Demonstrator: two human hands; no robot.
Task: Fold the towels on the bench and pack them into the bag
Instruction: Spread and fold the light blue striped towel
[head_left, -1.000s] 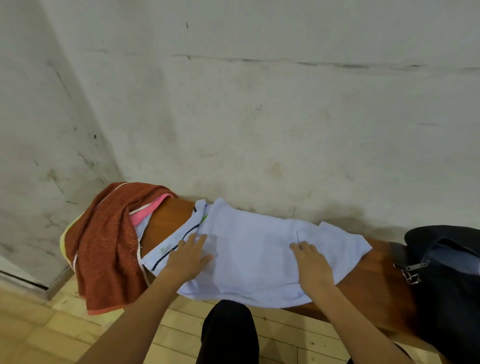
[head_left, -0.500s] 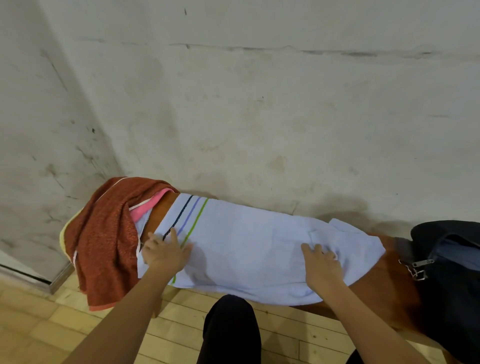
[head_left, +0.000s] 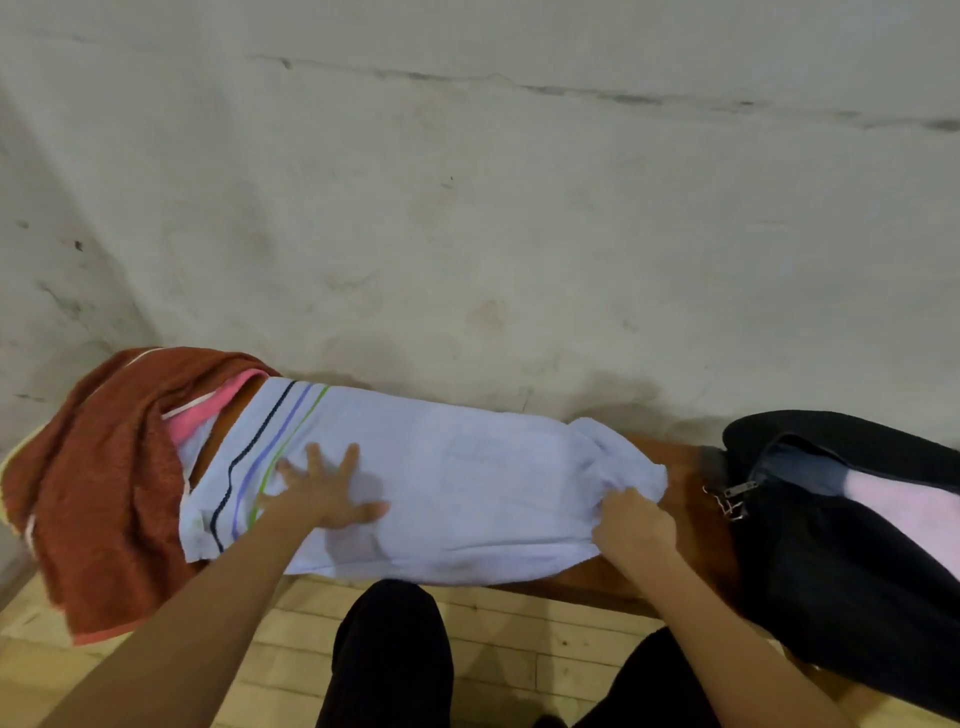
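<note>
At the far left end of the wooden table (head_left: 691, 499), a rust-red towel (head_left: 98, 483) hangs in a heap over the table's end and trails down toward the floor. A pink towel (head_left: 200, 415) peeks out from under the rust-red towel's upper fold, just left of the striped edge of the next cloth.

Along the middle of the table lies a pale blue towel (head_left: 467, 493), spread lengthwise, its near edge drooping a little over the table's front. Its left end carries three thin stripes: dark, violet and green. The left hand (head_left: 324, 493) lies flat on this towel just right of the stripes, fingers straight and spread wide, pressing the cloth down and holding nothing. The right hand (head_left: 631, 525) is at the towel's right end, its fingers curled in and gripping the bunched corner of the fabric.

Right of the pale blue towel, past a bare strip of table, sits a black bag (head_left: 852, 561) with its top open; a metal zipper pull hangs at its left side. A folded light pink towel (head_left: 914, 509) shows inside the bag's opening.
</note>
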